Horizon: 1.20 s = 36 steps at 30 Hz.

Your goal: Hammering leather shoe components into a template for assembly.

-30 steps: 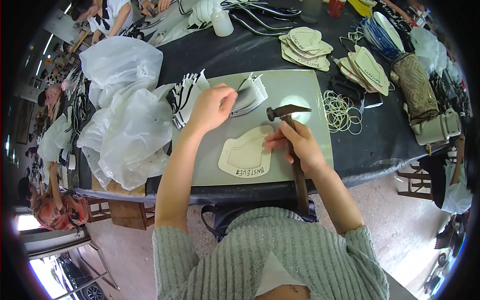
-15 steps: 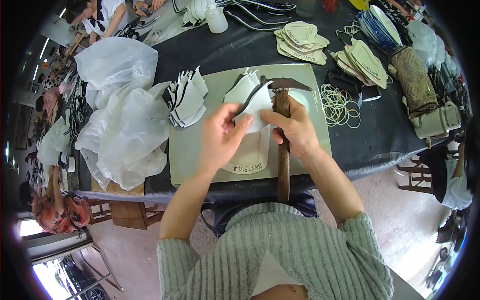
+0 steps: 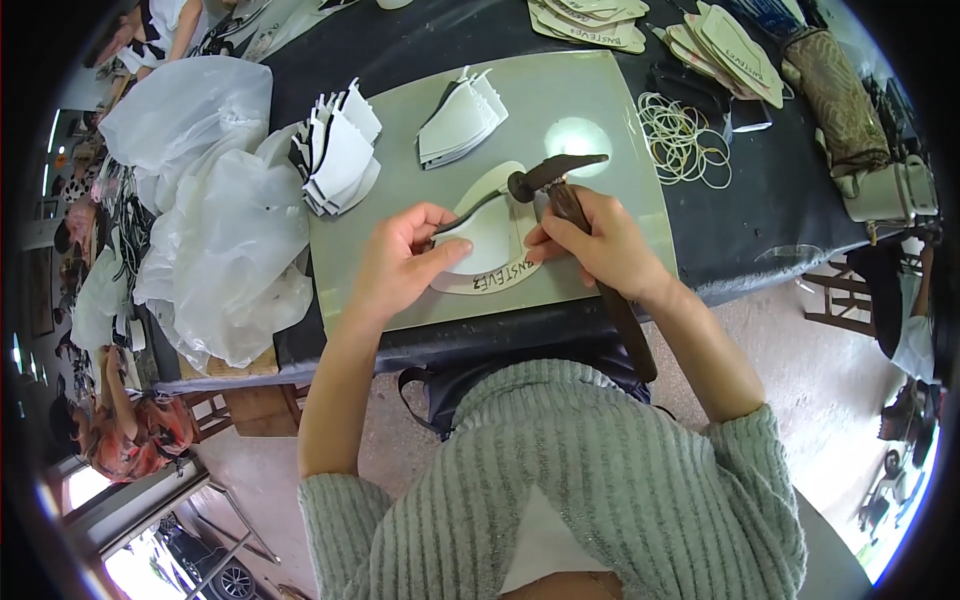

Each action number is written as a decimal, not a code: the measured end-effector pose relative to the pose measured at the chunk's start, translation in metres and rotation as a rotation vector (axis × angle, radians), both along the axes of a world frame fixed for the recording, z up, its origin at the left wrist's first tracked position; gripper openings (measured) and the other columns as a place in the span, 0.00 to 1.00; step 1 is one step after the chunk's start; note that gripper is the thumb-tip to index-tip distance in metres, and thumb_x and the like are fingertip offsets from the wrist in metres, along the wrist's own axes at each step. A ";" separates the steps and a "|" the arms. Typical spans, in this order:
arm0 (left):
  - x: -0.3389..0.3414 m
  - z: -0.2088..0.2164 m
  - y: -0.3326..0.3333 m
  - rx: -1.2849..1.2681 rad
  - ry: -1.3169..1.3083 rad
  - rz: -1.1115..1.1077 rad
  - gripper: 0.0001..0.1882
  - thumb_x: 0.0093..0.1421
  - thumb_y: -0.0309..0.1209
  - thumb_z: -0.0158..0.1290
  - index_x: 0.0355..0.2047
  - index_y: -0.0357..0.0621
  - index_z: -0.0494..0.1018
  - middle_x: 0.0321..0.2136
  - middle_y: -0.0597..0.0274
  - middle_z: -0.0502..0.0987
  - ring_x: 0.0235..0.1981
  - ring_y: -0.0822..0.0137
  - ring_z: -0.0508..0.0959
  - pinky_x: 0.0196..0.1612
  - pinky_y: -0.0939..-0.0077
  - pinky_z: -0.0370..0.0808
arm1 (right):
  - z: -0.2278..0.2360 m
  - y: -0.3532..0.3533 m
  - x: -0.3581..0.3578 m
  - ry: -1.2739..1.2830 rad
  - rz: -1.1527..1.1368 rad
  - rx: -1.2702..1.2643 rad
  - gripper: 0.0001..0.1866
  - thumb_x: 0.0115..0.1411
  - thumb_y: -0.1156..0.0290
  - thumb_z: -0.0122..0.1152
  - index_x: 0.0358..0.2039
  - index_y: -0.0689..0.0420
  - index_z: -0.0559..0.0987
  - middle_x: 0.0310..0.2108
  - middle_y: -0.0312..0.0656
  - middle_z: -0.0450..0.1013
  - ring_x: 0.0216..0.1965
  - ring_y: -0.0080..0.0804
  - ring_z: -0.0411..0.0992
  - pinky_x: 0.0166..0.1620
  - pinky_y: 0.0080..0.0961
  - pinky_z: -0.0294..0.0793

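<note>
My left hand (image 3: 405,258) pinches a white curved piece (image 3: 480,240) with a black edge between thumb and fingers. My right hand (image 3: 600,240) is closed around the wooden handle of a hammer (image 3: 630,335); the dark metal head points away from me. Under the piece lies a cream pattern template (image 3: 500,278) with dark lettering, flat on the pale work board (image 3: 390,135). Beyond my hands on the board sits a small stack of white pieces (image 3: 462,120). A larger fanned stack of black-edged white pieces (image 3: 338,150) stands to the left.
Crumpled clear plastic bags (image 3: 225,235) cover the table's left side. At right are a tangle of pale rubber bands (image 3: 685,140), more templates (image 3: 725,50) and a patterned roll (image 3: 838,100). Other people sit nearby at far left.
Both hands have drawn apart; the left has moved left with the white piece. The hammer has tilted, its handle end swinging right. The view has shifted, and more of the template shows.
</note>
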<state>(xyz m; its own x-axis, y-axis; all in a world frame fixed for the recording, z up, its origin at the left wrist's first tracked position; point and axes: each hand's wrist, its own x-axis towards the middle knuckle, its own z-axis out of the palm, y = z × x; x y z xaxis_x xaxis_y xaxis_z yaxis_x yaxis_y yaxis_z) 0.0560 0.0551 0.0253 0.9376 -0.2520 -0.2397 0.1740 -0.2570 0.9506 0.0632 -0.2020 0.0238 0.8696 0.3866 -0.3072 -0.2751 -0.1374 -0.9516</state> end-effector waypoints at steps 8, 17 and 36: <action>-0.007 -0.011 -0.018 0.182 -0.139 0.073 0.16 0.55 0.28 0.65 0.39 0.34 0.72 0.21 0.69 0.77 0.19 0.83 0.63 0.22 0.83 0.61 | 0.005 0.000 -0.001 0.112 -0.022 0.053 0.10 0.70 0.66 0.52 0.39 0.62 0.72 0.37 0.43 0.80 0.38 0.25 0.81 0.18 0.14 0.67; -0.012 -0.013 -0.019 0.259 -0.156 0.081 0.16 0.56 0.26 0.64 0.41 0.38 0.69 0.27 0.69 0.81 0.20 0.88 0.64 0.23 0.89 0.58 | 0.001 0.001 -0.002 0.078 -0.026 0.042 0.10 0.69 0.67 0.52 0.38 0.62 0.72 0.37 0.44 0.80 0.37 0.25 0.82 0.17 0.15 0.67; -0.018 0.000 -0.035 0.399 -0.246 0.126 0.18 0.53 0.26 0.63 0.41 0.36 0.68 0.26 0.64 0.81 0.21 0.83 0.67 0.23 0.84 0.62 | 0.003 0.003 0.000 0.103 -0.031 0.064 0.10 0.69 0.67 0.51 0.39 0.62 0.71 0.36 0.44 0.79 0.37 0.25 0.81 0.18 0.15 0.68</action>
